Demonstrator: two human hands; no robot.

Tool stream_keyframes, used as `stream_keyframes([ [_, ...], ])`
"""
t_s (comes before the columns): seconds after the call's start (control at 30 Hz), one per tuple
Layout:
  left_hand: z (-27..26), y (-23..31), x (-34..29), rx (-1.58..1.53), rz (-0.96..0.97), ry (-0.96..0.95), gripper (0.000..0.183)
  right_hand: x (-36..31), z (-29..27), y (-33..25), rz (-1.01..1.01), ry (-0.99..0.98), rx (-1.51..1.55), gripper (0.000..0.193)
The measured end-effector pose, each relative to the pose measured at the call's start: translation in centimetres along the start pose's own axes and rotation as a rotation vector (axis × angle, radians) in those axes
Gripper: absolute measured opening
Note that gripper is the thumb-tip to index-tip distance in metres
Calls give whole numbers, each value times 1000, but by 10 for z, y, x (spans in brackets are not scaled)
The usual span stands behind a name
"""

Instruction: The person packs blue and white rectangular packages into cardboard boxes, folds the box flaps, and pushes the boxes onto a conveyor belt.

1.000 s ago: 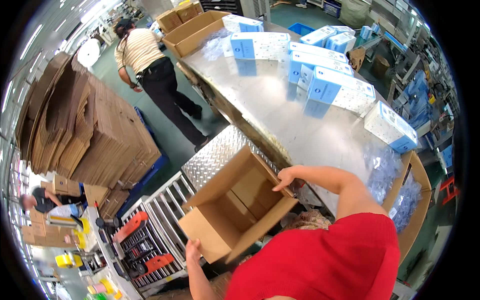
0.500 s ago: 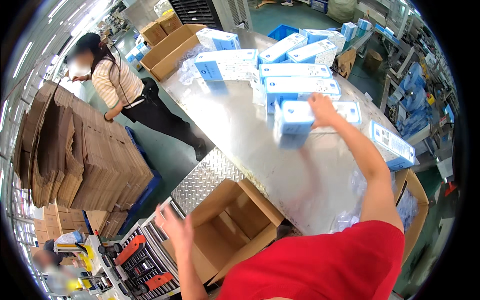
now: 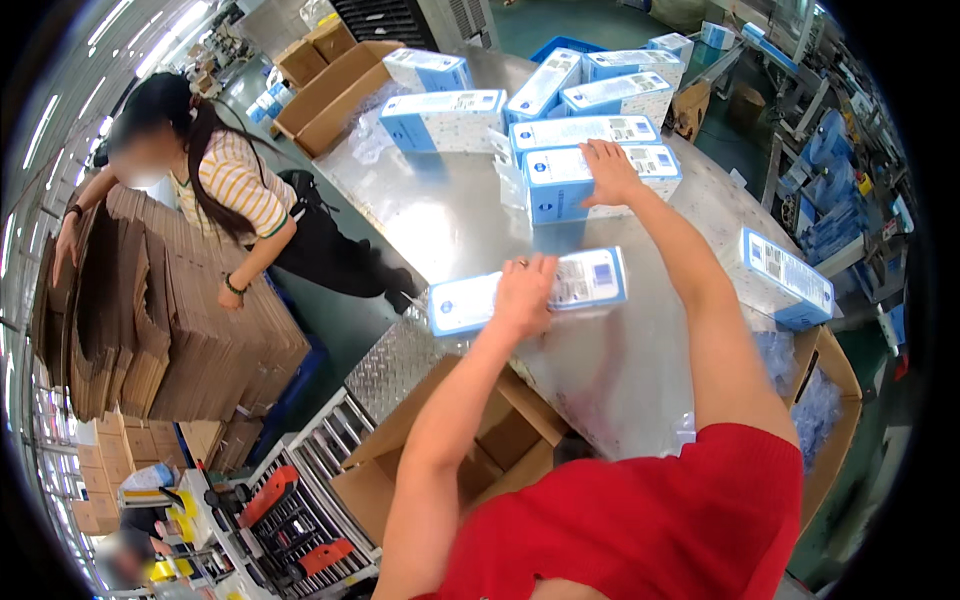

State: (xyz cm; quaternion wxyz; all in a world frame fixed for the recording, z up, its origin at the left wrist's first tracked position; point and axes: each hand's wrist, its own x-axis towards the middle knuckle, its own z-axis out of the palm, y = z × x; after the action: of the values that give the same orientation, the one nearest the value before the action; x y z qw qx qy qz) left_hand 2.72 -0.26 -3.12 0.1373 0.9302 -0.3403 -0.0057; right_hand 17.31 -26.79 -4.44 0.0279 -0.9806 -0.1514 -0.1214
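Note:
My left hand (image 3: 525, 298) grips a long blue-and-white box (image 3: 595, 275) from above, near the table's front edge and close to the open carton. Its fingers curl over the far side. My right hand (image 3: 612, 175) is closed over the top of a second blue-and-white carton box (image 3: 556, 172), at the front of a cluster on the metal table (image 3: 480, 205). Directly behind that one lies another similar box (image 3: 585, 130), with several more farther back. A brown cardboard carton (image 3: 400, 487) stands open below the table edge, partly hidden by my left forearm.
A single box (image 3: 785, 280) sits at the table's right edge, above a carton (image 3: 830, 440) holding clear plastic bags. At the left, a person (image 3: 235, 190) leans over stacked flat cardboard (image 3: 215, 330). A roller conveyor (image 3: 325, 440) runs beside the open carton.
The front box has moved left and toward me, passing from my right hand to my left. My right hand has gone back to the box behind. The person has turned toward the cardboard stack.

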Motion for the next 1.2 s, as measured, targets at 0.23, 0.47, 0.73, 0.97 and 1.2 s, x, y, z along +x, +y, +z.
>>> stream_keyframes([
  [0.23,-106,-10,-178,-434,-239,746,70,-36,-18,-4,-7,-88,-100,86],
  [0.47,-101,3,-356,-790,-712,334,54,-76,-86,-120,-38,153,194,77],
  [0.73,91,-4,-388,-256,-619,-74,69,-133,-200,-335,-540,-111,977,73],
  [0.97,231,2,-408,-433,-642,-663,95,-212,-74,-467,-850,-270,578,65],
  [1.2,254,4,-430,-477,-361,-463,85,-285,92,-540,-844,-318,287,36],
])
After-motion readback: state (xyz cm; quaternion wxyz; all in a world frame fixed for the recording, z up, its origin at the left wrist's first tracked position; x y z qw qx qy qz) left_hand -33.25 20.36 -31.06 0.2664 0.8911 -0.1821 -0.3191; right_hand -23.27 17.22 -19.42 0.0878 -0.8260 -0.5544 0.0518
